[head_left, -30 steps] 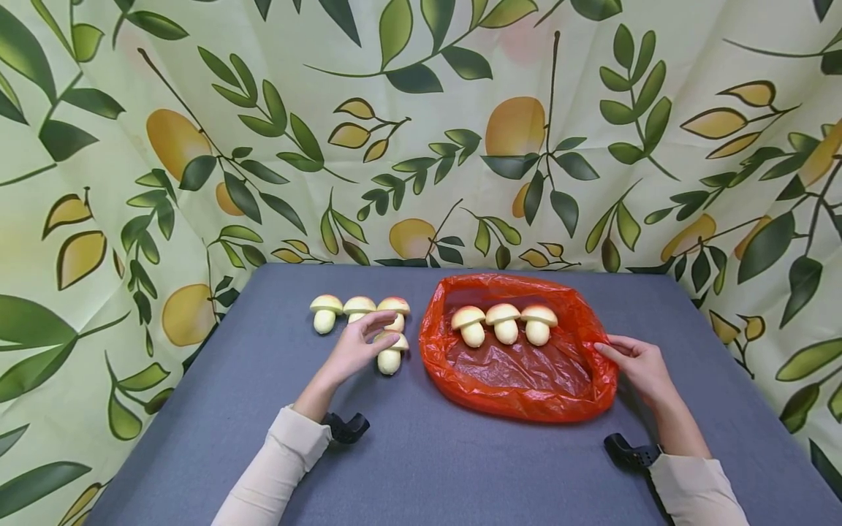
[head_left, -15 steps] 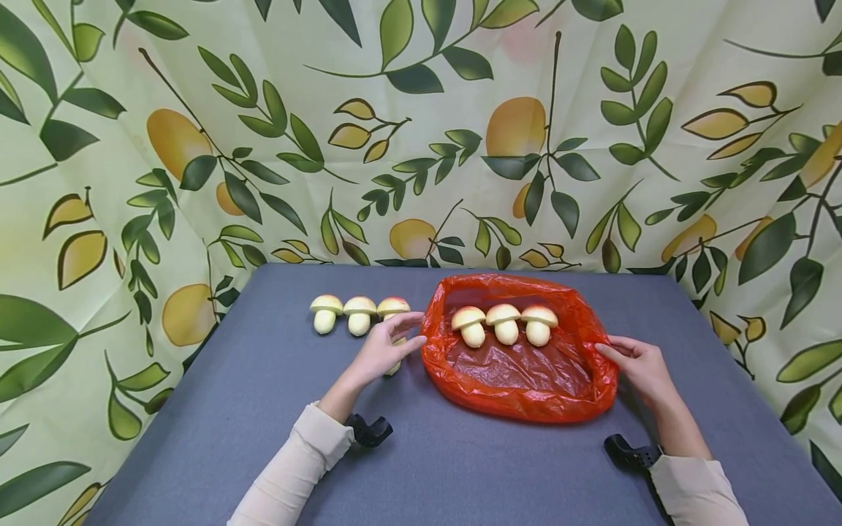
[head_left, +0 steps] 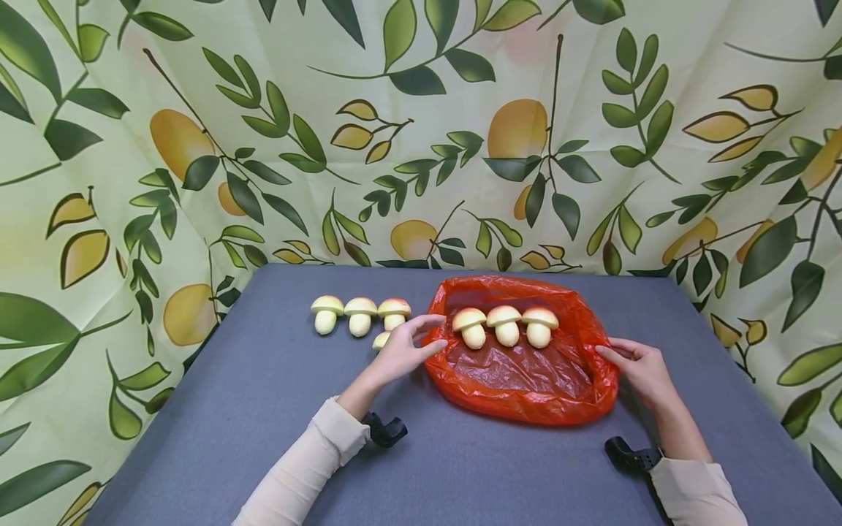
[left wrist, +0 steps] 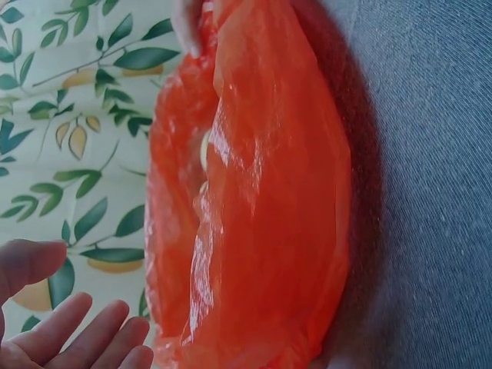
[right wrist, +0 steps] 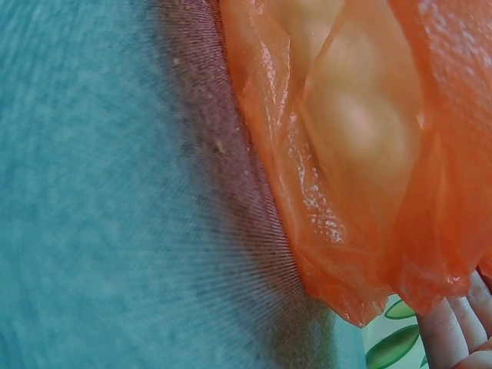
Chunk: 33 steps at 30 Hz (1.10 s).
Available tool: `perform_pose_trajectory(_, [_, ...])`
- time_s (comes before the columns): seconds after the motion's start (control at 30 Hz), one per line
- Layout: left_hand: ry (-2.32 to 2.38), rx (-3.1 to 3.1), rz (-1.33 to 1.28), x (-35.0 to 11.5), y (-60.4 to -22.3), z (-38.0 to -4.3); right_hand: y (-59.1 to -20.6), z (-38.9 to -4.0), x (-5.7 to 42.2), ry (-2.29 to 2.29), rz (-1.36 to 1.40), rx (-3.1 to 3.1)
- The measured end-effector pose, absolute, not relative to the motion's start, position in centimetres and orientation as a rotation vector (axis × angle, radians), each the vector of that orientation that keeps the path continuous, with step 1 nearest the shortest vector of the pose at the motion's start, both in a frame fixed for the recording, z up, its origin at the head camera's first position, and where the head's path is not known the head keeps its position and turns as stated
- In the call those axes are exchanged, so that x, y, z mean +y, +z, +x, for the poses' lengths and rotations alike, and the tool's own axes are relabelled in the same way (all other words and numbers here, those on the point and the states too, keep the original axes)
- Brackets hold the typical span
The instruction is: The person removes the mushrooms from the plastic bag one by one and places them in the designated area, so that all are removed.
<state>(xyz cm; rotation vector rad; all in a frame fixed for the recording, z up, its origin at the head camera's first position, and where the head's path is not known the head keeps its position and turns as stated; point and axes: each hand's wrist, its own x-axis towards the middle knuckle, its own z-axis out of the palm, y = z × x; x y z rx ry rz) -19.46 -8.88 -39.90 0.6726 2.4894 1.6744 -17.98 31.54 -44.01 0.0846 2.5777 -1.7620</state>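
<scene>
An open red plastic bag [head_left: 526,409] lies on the table, its rim folded outward. Inside it, three toy mushrooms [head_left: 506,332] with yellow-red caps and pale stems sit in a row. My left hand [head_left: 403,354] reaches the bag's left rim, fingertips overlapping it in the head view. The left wrist view shows this hand's fingers [left wrist: 92,334] extended, thumb apart, nothing between them. On the right side, my right hand [head_left: 643,371] pinches the rim between thumb and fingers. Through the film [right wrist: 346,254] in the right wrist view, pale rounded shapes show.
Left of the bag, three more mushrooms [head_left: 359,318] stand in a row on the grey-blue table [head_left: 500,475]. Another mushroom [head_left: 380,340] is mostly hidden behind my left hand. A leaf-and-fruit patterned cloth [head_left: 447,109] hangs behind and beside the table.
My left hand has moved right, from over the loose mushrooms to the bag's left rim, uncovering the row behind. The right hand has stayed on the bag's rim.
</scene>
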Motion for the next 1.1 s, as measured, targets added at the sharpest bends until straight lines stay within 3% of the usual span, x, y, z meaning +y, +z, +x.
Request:
perform_pose_trajectory(0.37, [1.511,2.544,0.641,-6.9,-40.1,-19.6,-44.1,-18.0,31.5,-1.741,0.087,2.589])
perform_pose_trajectory(0.7, [1.339,2.637,0.783,-5.1,-39.8,-20.4,-44.2,-18.1,31.6,-1.768,0.081,2.572])
perform_pose_trajectory(1.1, [1.245,2.648,0.700,-3.4,-39.5,-21.3,-44.2,-18.1,31.7,-1.749,0.082,2.589])
